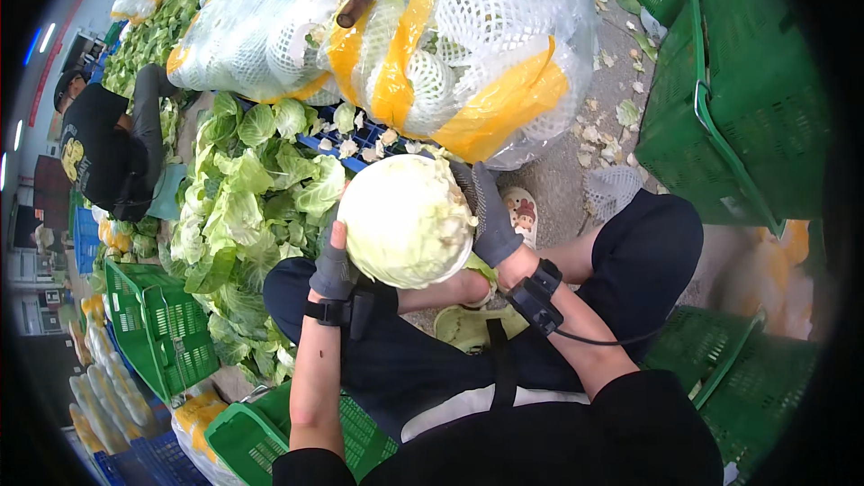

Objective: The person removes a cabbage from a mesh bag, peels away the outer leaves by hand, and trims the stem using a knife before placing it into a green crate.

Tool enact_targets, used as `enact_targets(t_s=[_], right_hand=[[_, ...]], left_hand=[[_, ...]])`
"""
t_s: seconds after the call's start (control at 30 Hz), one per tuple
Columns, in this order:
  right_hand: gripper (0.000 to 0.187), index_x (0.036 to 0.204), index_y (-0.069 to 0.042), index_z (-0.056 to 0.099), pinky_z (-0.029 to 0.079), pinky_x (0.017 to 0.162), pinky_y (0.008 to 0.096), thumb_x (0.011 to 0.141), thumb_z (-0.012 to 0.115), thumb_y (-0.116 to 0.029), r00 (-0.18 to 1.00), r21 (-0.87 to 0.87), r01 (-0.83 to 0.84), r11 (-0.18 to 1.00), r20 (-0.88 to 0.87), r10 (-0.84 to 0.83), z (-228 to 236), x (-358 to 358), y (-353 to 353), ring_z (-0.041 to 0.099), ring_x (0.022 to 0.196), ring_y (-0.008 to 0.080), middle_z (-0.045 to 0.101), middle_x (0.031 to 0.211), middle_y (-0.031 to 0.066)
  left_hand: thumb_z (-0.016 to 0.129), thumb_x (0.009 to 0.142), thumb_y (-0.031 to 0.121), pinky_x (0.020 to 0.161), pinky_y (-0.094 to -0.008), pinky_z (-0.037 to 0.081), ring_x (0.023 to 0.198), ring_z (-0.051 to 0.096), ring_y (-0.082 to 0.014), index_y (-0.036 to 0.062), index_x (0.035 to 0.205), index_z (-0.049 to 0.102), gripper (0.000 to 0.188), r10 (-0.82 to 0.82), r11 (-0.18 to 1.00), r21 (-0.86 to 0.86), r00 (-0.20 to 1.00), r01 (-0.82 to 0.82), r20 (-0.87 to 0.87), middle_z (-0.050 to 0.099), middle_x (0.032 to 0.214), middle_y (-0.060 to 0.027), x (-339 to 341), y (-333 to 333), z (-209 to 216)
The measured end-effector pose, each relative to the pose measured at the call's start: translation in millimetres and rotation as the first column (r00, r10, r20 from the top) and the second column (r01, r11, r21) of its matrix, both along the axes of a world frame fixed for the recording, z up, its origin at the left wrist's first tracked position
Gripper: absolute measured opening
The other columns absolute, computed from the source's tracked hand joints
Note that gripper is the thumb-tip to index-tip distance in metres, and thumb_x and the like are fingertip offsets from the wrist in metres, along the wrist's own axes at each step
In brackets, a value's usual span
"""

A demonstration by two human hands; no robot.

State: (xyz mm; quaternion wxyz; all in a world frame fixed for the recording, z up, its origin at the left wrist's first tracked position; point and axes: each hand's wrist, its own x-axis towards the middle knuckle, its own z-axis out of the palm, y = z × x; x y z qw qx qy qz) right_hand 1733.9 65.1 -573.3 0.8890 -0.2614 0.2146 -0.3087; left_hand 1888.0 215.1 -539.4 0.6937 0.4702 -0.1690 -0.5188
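Note:
A trimmed, pale round cabbage (405, 220) is held up over my lap, its upper left side washed out by light. My left hand (336, 263), in a grey glove, grips it from the left with a bare thumb showing. On the other side my right hand (493, 219), gloved in dark grey, clasps the cabbage; its fingertips are partly hidden behind it. Ahead, a knife (357, 7) with a brown handle and dark wide blade lies on clear bags (261, 36) with yellow bands, filled with cabbages in white foam nets.
Loose green leaves (247, 189) pile up at my left. Green crates (720, 117) stand at the right, with another green crate (157, 324) at the left. An empty foam net (614, 191) lies by my right knee. A person (108, 139) sits at the far left.

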Motion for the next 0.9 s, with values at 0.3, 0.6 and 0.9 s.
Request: enact_targets(t_s=[0.3, 0.6, 0.9], right_hand=[[0.047, 0.133, 0.0, 0.041, 0.038, 0.097, 0.0266, 0.093, 0.047, -0.024, 0.988, -0.129, -0.017, 0.992, -0.153, -0.003, -2, -3, -4, 0.047, 0.113, 0.0148, 0.05, 0.125, 0.0095], [0.08, 0.135, 0.0, 0.03, 0.037, 0.099, 0.0372, 0.072, 0.073, -0.022, 0.928, -0.378, -0.046, 0.924, -0.358, -0.1, -50, -15, 8, 0.04, 0.12, 0.025, 0.044, 0.126, 0.0176], [0.117, 0.14, -0.001, 0.018, 0.036, 0.099, 0.0423, 0.052, 0.086, -0.036, 0.798, -0.788, -0.238, 0.568, -0.492, -0.347, -37, -9, -1, 0.039, 0.122, 0.0353, 0.037, 0.13, 0.023]], left_hand=[[0.046, 0.09, 0.057, 0.099, -0.0416, 0.043, 0.117, 0.052, -0.0262, 0.0046, 0.137, 0.038, 0.071, 0.006, 0.984, 0.172, 0.943, 0.054, -0.333, 0.049, 0.134, -0.013, 13, -21, -26], [0.039, 0.093, 0.057, 0.1, -0.0371, 0.041, 0.116, 0.053, -0.0219, 0.0084, 0.134, 0.044, 0.064, -0.014, 0.926, 0.312, 0.842, 0.215, -0.539, 0.052, 0.132, -0.0082, 13, -59, -98], [0.058, 0.086, 0.037, 0.103, -0.035, 0.037, 0.124, 0.044, -0.026, 0.0061, 0.138, 0.037, 0.064, -0.491, 0.868, 0.373, 0.456, 0.328, 0.742, 0.038, 0.142, -0.0148, 55, -63, -81]])
